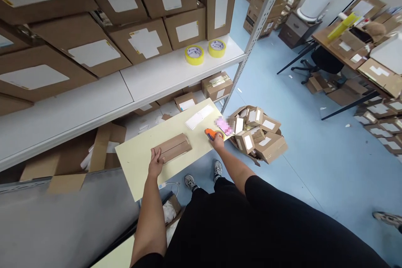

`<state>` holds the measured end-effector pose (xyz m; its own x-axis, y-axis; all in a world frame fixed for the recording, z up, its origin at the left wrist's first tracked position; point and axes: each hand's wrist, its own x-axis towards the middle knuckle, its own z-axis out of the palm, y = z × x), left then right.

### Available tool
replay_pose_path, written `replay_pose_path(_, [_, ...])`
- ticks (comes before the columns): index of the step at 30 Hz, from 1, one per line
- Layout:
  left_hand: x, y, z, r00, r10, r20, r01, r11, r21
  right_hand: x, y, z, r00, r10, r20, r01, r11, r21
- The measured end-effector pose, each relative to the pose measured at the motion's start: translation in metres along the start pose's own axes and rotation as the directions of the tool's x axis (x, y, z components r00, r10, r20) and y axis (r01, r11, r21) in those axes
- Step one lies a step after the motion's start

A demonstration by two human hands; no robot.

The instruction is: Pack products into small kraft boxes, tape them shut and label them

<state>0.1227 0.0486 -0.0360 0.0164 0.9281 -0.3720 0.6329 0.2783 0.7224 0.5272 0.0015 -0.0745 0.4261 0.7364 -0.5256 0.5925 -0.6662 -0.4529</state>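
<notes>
A narrow brown cardboard box (174, 147) lies flat on the pale yellow board (133, 155), a seam running along its top. My left hand (155, 162) grips the box at its left end, fingers over the top. Toward the right end of the board, my right hand (217, 140) is closed around an orange tape dispenser (210, 133), which partly hides behind the fingers. Just beyond it lies a pink item (225, 125), blurred out by pixelation. A white paper sheet (199, 117) rests near the board's far edge.
Labelled boxes (185, 29) fill the shelf (163, 76), where two tape rolls (194, 55) sit. A large carton (258, 163) of small boxes stands on the floor to the right. A cluttered desk (320, 37) is further right. Another person's shoe (387, 218) shows at the right edge.
</notes>
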Motion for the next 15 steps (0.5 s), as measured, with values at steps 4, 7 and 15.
replay_pose_path(4, [0.002,0.0,-0.001,1.0,-0.009,0.018,0.009,1.0,-0.025,0.011,-0.002,-0.001,0.996,0.049,0.075,-0.045,0.998,-0.046])
replay_pose_path(7, [0.001,0.002,-0.001,1.0,-0.021,0.016,0.021,0.999,-0.03,0.017,-0.006,-0.007,0.993,0.061,0.101,-0.057,0.998,-0.038])
replay_pose_path(15, [-0.012,0.015,0.004,0.999,0.03,-0.025,-0.031,0.999,-0.019,-0.03,-0.026,-0.022,0.958,-0.287,-0.004,0.286,0.951,0.119])
